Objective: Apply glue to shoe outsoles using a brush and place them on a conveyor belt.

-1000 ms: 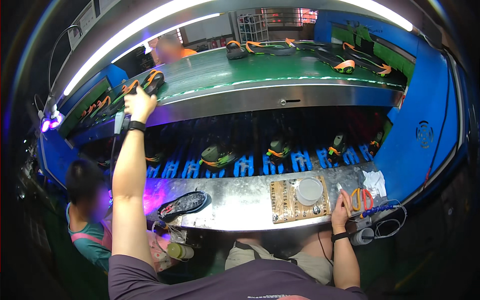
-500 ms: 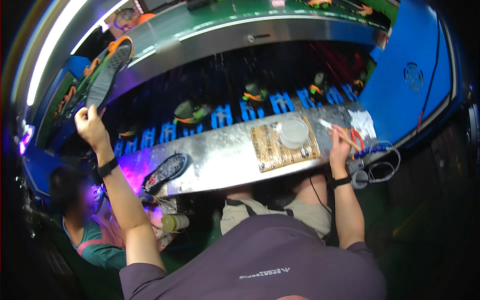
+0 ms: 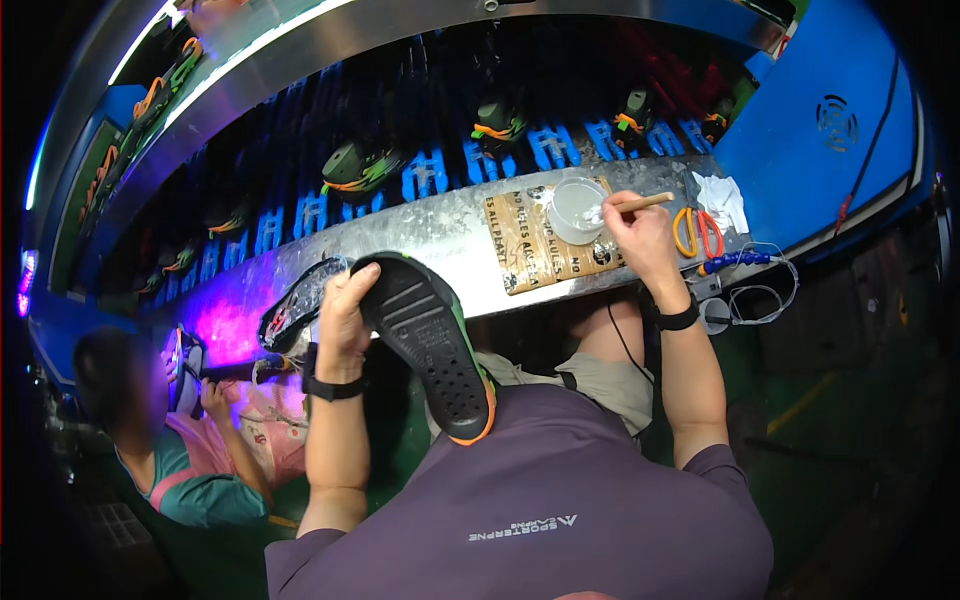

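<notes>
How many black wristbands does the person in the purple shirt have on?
2: the left wristband, by the left hand holding a sole; the right wristband, by the right hand holding a brush.

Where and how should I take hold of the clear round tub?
I'd take the tub by its outer wall, from the left: it is round and upright, with that side bare, while the right grip and wooden-handled brush crowd its right side.
</notes>
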Motion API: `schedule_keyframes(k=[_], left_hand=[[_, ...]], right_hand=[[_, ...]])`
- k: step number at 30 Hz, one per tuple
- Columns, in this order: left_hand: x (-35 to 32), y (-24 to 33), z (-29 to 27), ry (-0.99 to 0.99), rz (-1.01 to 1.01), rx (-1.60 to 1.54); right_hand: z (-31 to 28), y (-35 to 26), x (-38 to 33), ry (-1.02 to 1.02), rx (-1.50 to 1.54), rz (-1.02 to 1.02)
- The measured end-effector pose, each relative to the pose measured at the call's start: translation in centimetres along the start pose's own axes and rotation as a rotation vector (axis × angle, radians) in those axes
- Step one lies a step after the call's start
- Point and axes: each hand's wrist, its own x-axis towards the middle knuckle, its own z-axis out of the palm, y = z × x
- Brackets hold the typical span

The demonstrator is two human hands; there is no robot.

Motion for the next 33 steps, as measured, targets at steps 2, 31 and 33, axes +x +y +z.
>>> schedule_keyframes(k=[2,31,33], left_hand=[[-0.6,-4.3,-0.4,-0.046,-0.066,-0.417],[-4.5,-5.5,6.3,-0.258,-0.124,-0.443],[-4.5,-5.1,6.3,-0.203,-0.128,-0.382]], right_hand=[[-0.2,-0.5,-0.1,0.070,0.072,0.013],[5.6,-7.7,-5.3,-0.298,0.321,-0.213],[5.3,-8.3,-5.8,-0.322,0.329,-0.211]])
